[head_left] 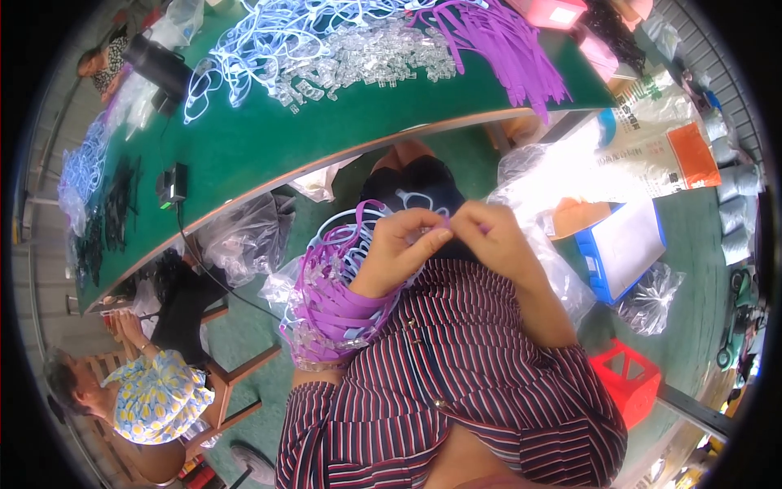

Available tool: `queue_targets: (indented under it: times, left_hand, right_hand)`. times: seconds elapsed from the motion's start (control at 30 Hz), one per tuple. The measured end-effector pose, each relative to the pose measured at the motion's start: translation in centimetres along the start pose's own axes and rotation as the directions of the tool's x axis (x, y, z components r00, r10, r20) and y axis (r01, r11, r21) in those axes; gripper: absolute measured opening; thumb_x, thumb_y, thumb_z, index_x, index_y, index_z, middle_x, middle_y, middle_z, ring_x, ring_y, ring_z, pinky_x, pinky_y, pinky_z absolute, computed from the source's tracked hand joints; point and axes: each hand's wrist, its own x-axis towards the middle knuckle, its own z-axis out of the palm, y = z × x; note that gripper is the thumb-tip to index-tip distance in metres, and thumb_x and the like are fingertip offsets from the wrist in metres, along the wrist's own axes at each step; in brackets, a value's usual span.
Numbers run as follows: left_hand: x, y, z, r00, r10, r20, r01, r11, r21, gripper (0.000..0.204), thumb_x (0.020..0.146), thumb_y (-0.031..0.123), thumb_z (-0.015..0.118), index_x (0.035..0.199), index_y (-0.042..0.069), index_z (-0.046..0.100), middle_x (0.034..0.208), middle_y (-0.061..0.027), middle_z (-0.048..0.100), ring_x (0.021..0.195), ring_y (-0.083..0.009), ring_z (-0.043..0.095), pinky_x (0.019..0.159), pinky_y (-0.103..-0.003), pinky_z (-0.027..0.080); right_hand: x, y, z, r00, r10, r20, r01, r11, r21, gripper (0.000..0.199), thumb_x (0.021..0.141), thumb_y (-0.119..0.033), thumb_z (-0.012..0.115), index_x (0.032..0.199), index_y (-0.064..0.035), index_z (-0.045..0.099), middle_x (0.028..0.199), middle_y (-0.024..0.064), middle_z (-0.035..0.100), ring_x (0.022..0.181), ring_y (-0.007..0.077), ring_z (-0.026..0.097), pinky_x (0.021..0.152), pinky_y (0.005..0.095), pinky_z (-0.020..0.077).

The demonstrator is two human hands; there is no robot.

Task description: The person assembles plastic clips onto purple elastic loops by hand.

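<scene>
Left hand [399, 244]: rising in front of the striped shirt [456, 367], fingers curled, thumb and forefinger pressing together on a small clear plastic clip [429, 234] at chest height. A thick bundle of purple straps [338, 301] with clear clips is hanging looped over the left forearm, just below the wrist.

Right hand [493, 236]: meeting the left hand, fingertips touching it; its grip is pinching the end of a purple strap [446, 222] right at the clip. The two hands are working close together, above the lap and in front of the worktop edge.

Worktop [269, 147]: green, curving across the upper part of the view. It is carrying a heap of clear plastic clips [366, 57], a tangle of pale blue loops [261, 41] to the left of the heap, and a spread of loose purple straps [505, 49] to the right. A small black box with a cable [173, 186] is sitting near the worktop's front edge.

Surroundings: clear plastic bags [244, 236] are lying below the worktop on the person's left. A blue box [623, 248] is standing open on the floor to the right, with a red crate [627, 383] nearer the lower right. A second person in a flowered yellow top [159, 399] is sitting on a wooden chair at lower left, well apart from the working hands.
</scene>
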Motion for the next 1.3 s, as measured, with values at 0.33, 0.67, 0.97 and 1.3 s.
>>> queue_targets:
  times: [0.33,0.67,0.97,1.3]
  left_hand:
    - [-0.2,0.9,-0.7,0.964,-0.118,0.239,0.170,0.963,-0.212,0.015,0.079,0.013,0.062,0.076,-0.001,0.062,0.063,-0.0015,0.056,0.057,-0.0065,0.052,0.051,-0.020,0.039]
    - [-0.3,-0.1,-0.3,0.962,-0.109,0.250,0.247,0.736,-0.630,0.019,0.080,0.016,0.058,0.075,-0.002,0.060,0.064,-0.0033,0.057,0.050,-0.0055,0.046,0.047,-0.018,0.034]
    - [-0.2,0.9,-0.2,0.941,-0.275,0.197,0.332,0.863,-0.380,0.023,0.089,0.026,0.054,0.082,0.004,0.060,0.067,0.0028,0.052,0.059,-0.0023,0.044,0.050,-0.016,0.030]
    - [-0.5,0.2,-0.7,0.945,-0.161,0.285,0.285,0.834,-0.473,0.028,0.091,0.028,0.049,0.086,0.003,0.058,0.064,0.0036,0.045,0.057,-0.0032,0.038,0.049,-0.017,0.026]
  right_hand:
    - [-1.1,0.1,1.3,0.955,0.165,0.246,-0.260,0.867,0.425,0.022,0.084,-0.012,0.054,0.066,-0.0003,0.056,0.057,-0.0027,0.049,0.050,0.0043,0.041,0.045,0.0206,0.0303]
    - [-1.9,1.4,2.7,0.970,0.038,0.242,-0.233,0.443,0.865,0.022,0.086,-0.012,0.050,0.068,0.0000,0.054,0.057,0.0001,0.047,0.048,0.0050,0.039,0.045,0.0198,0.0292]
    - [0.5,-0.1,0.8,0.942,-0.323,0.091,0.326,0.945,-0.020,0.025,0.067,-0.007,0.073,0.090,-0.0041,0.063,0.072,0.0036,0.052,0.059,0.0115,0.048,0.051,0.0243,0.0377]
    - [0.1,0.7,1.3,0.951,-0.307,-0.037,0.309,0.938,0.156,0.022,0.070,-0.010,0.073,0.090,-0.0047,0.064,0.072,0.0026,0.051,0.060,0.0102,0.047,0.051,0.0225,0.0359]
